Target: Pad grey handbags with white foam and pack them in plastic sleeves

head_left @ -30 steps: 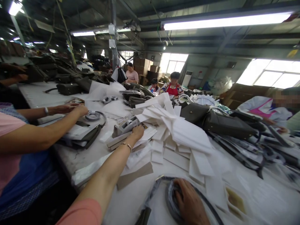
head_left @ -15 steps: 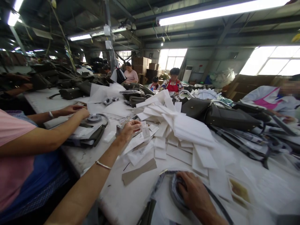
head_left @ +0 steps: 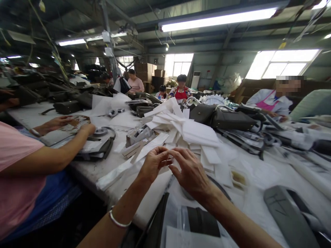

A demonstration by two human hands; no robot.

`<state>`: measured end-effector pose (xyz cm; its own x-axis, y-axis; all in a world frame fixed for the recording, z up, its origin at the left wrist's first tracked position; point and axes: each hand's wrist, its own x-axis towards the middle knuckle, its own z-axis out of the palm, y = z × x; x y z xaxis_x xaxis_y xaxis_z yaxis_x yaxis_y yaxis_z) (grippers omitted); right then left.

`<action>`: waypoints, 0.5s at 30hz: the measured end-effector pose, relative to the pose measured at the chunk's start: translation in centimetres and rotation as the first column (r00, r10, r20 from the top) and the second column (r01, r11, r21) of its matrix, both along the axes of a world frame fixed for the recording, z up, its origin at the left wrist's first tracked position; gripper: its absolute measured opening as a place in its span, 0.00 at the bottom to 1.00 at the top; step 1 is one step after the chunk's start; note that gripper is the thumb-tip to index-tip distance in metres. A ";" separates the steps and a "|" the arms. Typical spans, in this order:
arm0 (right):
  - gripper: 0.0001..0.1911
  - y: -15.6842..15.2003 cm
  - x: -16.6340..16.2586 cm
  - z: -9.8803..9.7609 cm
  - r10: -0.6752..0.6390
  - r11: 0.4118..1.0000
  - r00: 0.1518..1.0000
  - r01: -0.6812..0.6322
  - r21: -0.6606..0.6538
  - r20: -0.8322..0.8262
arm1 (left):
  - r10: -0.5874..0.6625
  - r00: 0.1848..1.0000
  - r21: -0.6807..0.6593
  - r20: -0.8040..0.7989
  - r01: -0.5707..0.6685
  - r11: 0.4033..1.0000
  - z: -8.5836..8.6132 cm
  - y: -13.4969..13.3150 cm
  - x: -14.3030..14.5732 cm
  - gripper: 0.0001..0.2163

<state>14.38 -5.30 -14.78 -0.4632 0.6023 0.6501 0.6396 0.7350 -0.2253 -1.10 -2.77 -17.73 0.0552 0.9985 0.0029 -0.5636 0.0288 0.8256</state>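
Note:
My left hand (head_left: 154, 164) and my right hand (head_left: 190, 174) meet above the near part of the table, fingertips pinched together. Whatever sits between them is too small to make out. Beneath my right hand and forearm lies a dark olive bag (head_left: 203, 220) with clear plastic and a white sheet over part of it. A coiled, wrapped strap (head_left: 184, 193) is mostly hidden behind my right hand. Just beyond my hands spreads a heap of white sheets (head_left: 200, 134). Left of that heap stands a small open box (head_left: 138, 136) with pieces in it.
At my left, a co-worker in a pink top (head_left: 20, 148) handles small pieces over another bag. Dark bags (head_left: 234, 119) are piled across the table. A small tray (head_left: 238, 179) and a grey-green piece with pen marks (head_left: 281, 210) lie at right.
My left hand has come back from the small box area toward me. My right hand has lifted off the coiled strap and joined it. The view has turned right.

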 end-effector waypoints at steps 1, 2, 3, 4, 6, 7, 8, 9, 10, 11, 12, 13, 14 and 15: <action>0.19 0.0 0.0 -0.3 -0.021 1.000 1.000 0.021 -0.009 0.008 | -0.011 1.000 -0.002 0.025 0.011 1.000 0.0 -0.5 0.4 0.17; 0.17 0.1 0.1 -0.5 -0.032 0.999 0.999 0.032 -0.031 -0.009 | -0.016 0.999 0.001 0.046 0.016 1.000 -0.1 -1.0 0.8 0.17; 0.16 0.1 0.3 -0.8 -0.031 0.997 0.998 0.027 -0.068 -0.046 | -0.016 0.998 0.005 0.061 0.016 1.000 -0.1 -1.4 1.0 0.17; 0.14 0.2 0.7 -1.0 -0.025 0.993 0.994 0.013 -0.118 -0.103 | -0.016 0.998 0.007 0.066 0.016 1.000 -0.2 -1.8 1.1 0.17; 0.09 0.2 1.5 -1.2 -0.035 0.965 0.964 -0.036 -0.261 -0.263 | -0.024 0.999 0.004 0.041 0.024 1.000 -0.3 -2.3 1.1 0.16; 0.08 0.1 2.0 -1.2 -0.063 0.932 0.932 -0.073 -0.355 -0.357 | -0.027 1.000 0.001 0.012 0.027 1.000 -0.3 -2.6 1.0 0.16; 0.07 0.1 2.4 -1.2 -0.103 0.883 0.889 -0.126 -0.453 -0.447 | -0.027 0.999 -0.001 -0.020 0.027 1.000 -0.3 -2.8 0.9 0.16; 0.10 -0.1 2.8 -1.1 -0.148 0.821 0.838 -0.192 -0.537 -0.525 | -0.024 0.998 -0.003 -0.051 0.024 1.000 -0.4 -2.9 0.8 0.16; 0.13 -0.2 3.3 -0.9 -0.188 0.759 0.786 -0.264 -0.596 -0.589 | -0.018 0.997 -0.002 -0.079 0.018 1.000 -0.4 -3.1 0.7 0.16; 0.17 -0.4 3.7 -0.7 -0.220 0.703 0.738 -0.334 -0.628 -0.638 | -0.014 0.994 -0.001 -0.107 0.013 1.000 -0.5 -3.3 0.5 0.16; 0.19 -0.6 4.0 -0.5 -0.241 0.662 0.694 -0.394 -0.638 -0.678 | -0.014 0.991 -0.001 -0.133 0.014 1.000 -0.6 -3.5 0.3 0.16; 0.20 -0.9 4.4 -0.2 -0.253 0.638 0.655 -0.441 -0.632 -0.712 | -0.015 0.987 0.000 -0.159 0.015 1.000 -0.7 -3.6 0.1 0.17; 0.20 -1.2 4.7 0.0 -0.264 0.623 0.616 -0.479 -0.619 -0.742 | -0.016 0.981 0.003 -0.192 0.017 1.000 -0.9 -3.8 -0.2 0.17; 0.20 -1.5 5.0 0.3 -0.281 0.609 0.576 -0.511 -0.606 -0.768 | -0.015 0.973 0.008 -0.230 0.018 1.000 -1.1 -3.9 -0.4 0.16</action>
<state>19.38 -6.77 -14.51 -0.1597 0.9791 0.1255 -0.1515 0.1013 -0.9833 -1.52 -6.67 -18.85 0.0720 0.9974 -0.0015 -0.3585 0.0273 0.9331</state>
